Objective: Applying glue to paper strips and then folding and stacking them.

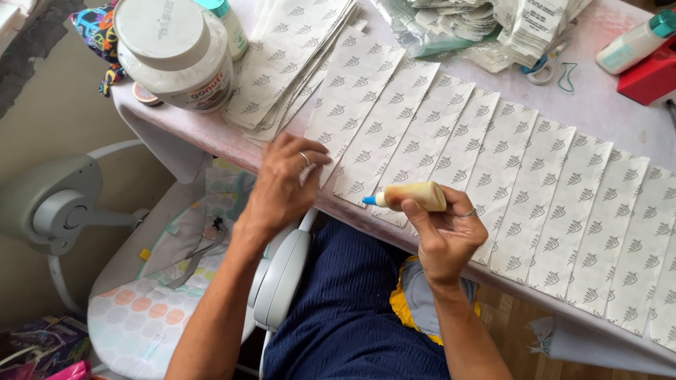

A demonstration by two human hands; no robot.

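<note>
Gripping a glue bottle [412, 196], the right hand [443, 236] hovers at the table's [605, 105] near edge; left hand [282, 186] presses fingers flat on a paper strip [355, 105].

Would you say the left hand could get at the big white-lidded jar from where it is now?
Probably yes. The left hand rests on the first paper strip at the table's edge, and the jar stands just beyond, at the corner. Only flat paper lies between them.

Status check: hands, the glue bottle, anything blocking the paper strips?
Right hand grips glue bottle, blue tip pointing left. Left hand presses flat on leftmost paper strip. Strips overlap in a row along table edge. Nothing blocking.
</note>
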